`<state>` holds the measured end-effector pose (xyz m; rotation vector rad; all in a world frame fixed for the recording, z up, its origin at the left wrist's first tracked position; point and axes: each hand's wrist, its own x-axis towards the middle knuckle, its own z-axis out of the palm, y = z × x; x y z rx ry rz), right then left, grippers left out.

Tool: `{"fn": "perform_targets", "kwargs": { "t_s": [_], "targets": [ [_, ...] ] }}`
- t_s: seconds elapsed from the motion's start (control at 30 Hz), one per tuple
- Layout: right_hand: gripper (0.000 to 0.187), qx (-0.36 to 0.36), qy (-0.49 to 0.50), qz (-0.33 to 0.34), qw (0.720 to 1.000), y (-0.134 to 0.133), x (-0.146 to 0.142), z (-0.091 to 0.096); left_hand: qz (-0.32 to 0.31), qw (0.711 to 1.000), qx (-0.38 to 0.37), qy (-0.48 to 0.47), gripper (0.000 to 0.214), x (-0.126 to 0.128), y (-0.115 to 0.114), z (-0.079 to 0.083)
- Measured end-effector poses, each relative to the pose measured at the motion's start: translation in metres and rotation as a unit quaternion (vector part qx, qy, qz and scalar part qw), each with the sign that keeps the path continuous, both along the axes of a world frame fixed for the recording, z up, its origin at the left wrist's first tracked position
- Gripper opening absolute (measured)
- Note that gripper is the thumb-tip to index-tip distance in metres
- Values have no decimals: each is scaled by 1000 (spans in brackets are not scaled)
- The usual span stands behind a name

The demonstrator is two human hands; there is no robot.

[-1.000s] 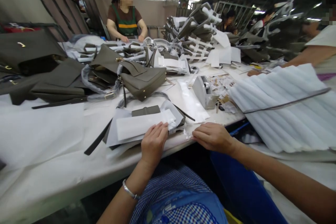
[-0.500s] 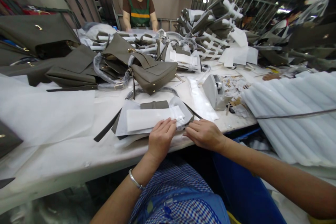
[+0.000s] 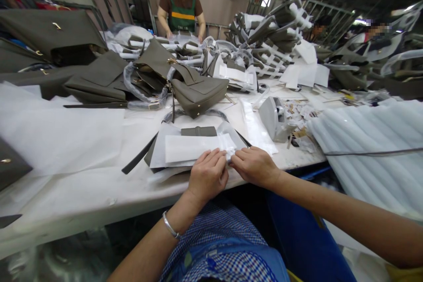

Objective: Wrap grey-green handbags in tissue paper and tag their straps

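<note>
The bag (image 3: pixel 198 131) lies on the tabletop (image 3: pixel 109 187) in front of the person, mostly covered by paper and a white strip (image 3: pixel 185 147). At its right front corner, the left hand (image 3: pixel 208 172) rests its fingers, bent and close together, on the strip's end; whether they grip cannot be told. Just beside, the right hand (image 3: pixel 254 165) has its fingers curled narrow; what they pinch is hidden. The hands cover that corner. Well right of the bag, a foam bundle (image 3: pixel 373 136) is cut off by the view. The tabletop's front edge runs near the bag; bare tabletop shows left of it, before paper sheets (image 3: pixel 66 136). Another bag (image 3: pixel 198 92) crowds close behind it.
</note>
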<state>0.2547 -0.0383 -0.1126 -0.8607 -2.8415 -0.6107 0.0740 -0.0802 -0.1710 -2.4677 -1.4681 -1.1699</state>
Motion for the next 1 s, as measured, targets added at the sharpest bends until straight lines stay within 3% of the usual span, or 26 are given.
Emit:
{"fn": "perform_targets", "kwargs": {
  "t_s": [0.27,0.6,0.8,1.0],
  "targets": [
    [14,-33,-32,-13,999,-10,-3,13,36,998,58,-4,9,5,5,-9],
    [19,-113,-172,-133,969,-35,-26,45,39,998,54,-3,13,6,4,-9],
    [16,-134,-204,-134,960,-25,-46,58,38,998,55,-8,11,6,4,-11],
    [18,-146,-235,-79,958,-11,-53,67,38,998,54,-17,8,5,5,-12]
  ]
}}
